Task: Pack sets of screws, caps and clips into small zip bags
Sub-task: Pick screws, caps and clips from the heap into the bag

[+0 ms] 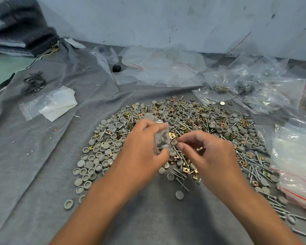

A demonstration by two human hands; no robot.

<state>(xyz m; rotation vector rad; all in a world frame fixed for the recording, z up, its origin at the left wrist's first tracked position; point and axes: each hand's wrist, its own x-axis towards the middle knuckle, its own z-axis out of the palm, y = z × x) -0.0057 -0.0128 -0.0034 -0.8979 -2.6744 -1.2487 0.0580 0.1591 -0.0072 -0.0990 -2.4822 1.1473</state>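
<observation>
A wide heap of grey round caps (99, 156), silver screws (251, 167) and brass clips (186, 169) lies on the grey cloth (42, 156). My left hand (141, 147) grips a small clear zip bag (162, 138) with some parts inside, held over the middle of the heap. My right hand (208, 152) is just right of the bag, fingers curled, thumb and forefinger pinching small parts that look like screws; what exactly it holds is partly hidden. A brass clip (172, 136) shows between the two hands.
A stack of empty zip bags with red strips (295, 165) lies at the right. Filled bags (245, 85) pile at the back right, loose plastic sheets (166, 68) at the back, one empty bag (49, 103) at the left, black ties (34, 82) beyond it.
</observation>
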